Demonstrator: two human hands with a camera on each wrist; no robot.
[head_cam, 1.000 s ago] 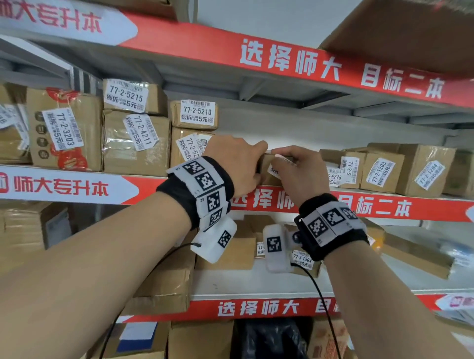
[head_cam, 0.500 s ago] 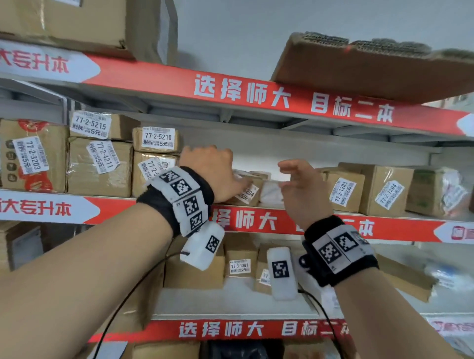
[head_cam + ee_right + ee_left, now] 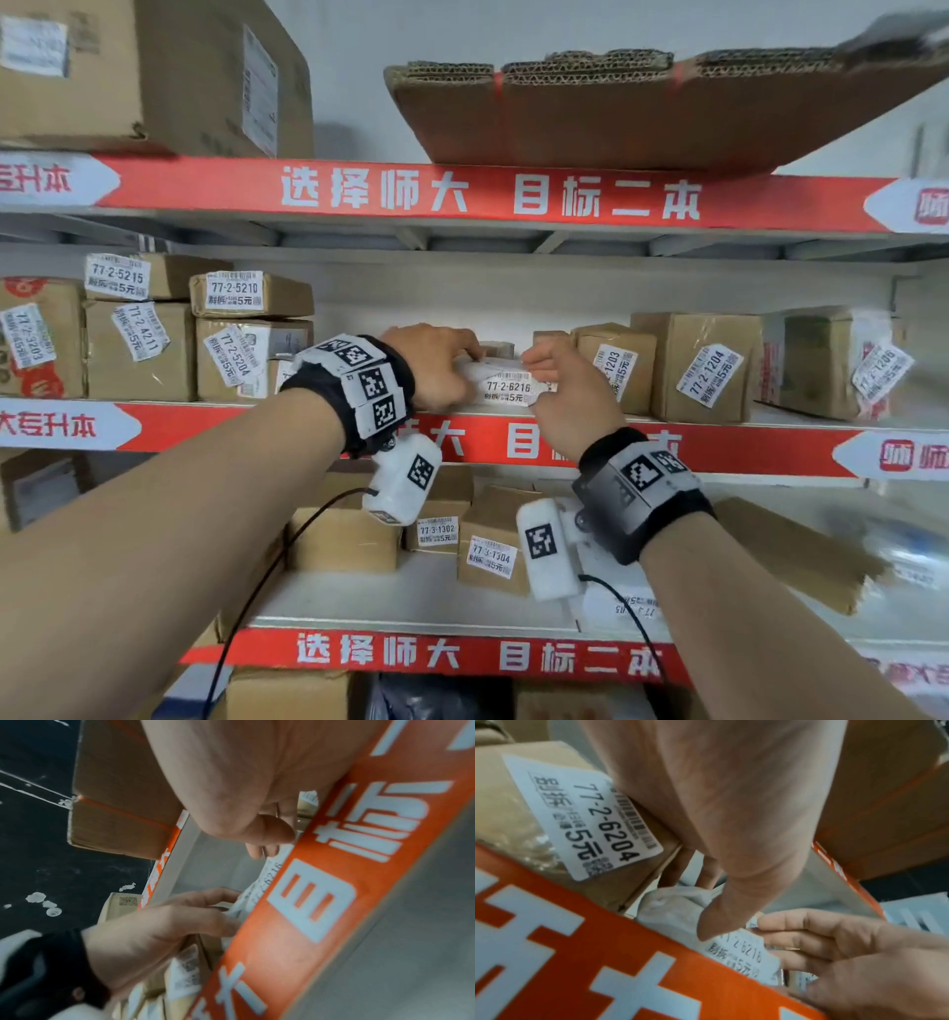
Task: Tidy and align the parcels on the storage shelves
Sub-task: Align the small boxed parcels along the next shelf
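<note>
A white soft parcel point(image 3: 500, 383) labelled 77-2-6216 lies at the front edge of the middle shelf point(image 3: 719, 447). My left hand point(image 3: 462, 370) grips its left end, fingers over the top and thumb on the front. My right hand point(image 3: 539, 375) pinches its right end beside the label. In the left wrist view the thumb presses the white parcel point(image 3: 670, 912) just above its label point(image 3: 741, 953), and the right hand's fingers point(image 3: 808, 935) meet it from the right. A brown box point(image 3: 590, 817) labelled 77-2-6204 stands directly left of it. The right wrist view shows the parcel point(image 3: 259, 882) behind the red shelf strip.
Stacked brown boxes point(image 3: 246, 354) fill the shelf's left part; boxes 1203 point(image 3: 616, 365), 1204 point(image 3: 703, 365) and a wrapped one point(image 3: 842, 360) stand to the right. A large carton point(image 3: 154, 77) and flattened cardboard point(image 3: 616, 113) sit on the shelf above. Small boxes point(image 3: 436, 529) lie below.
A second ago both hands held a small brown box. The left hand then pushed it left and the right opened. Now both hands hold the white parcel 77-2-6216.
</note>
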